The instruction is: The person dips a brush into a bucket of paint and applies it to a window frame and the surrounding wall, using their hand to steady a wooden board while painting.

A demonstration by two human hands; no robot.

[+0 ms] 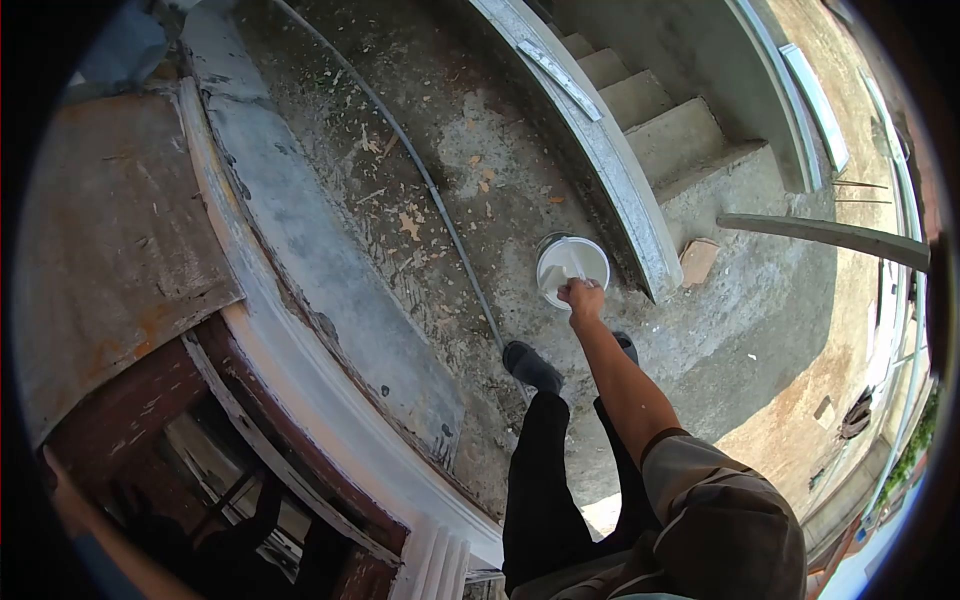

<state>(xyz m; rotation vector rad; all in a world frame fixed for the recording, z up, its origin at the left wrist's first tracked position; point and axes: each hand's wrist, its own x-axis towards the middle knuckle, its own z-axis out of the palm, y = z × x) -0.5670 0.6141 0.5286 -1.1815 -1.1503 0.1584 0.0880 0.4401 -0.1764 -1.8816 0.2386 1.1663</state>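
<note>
My right hand [582, 297] reaches down over the near rim of a white bucket [603, 258], its fingers closed round a thin pale tool [577, 264]. The tool lies over the bucket's mouth, against whitish contents; its exact kind does not show. The bucket stands on the concrete ground just ahead of my dark shoe [532, 366]. At the lower left edge, my left forearm [110, 545] extends beside a dark red window frame [110, 405]. My left hand [50, 470] is at the dark image border, with its fingers hidden.
A grey hose [432, 185] runs along the littered ground [400, 215]. Concrete steps [675, 140] rise behind a low curved wall [630, 195], with a broken brown piece [698, 262] at its end. A long beam [820, 236] juts in from the right. A painted ledge [300, 410] borders the left.
</note>
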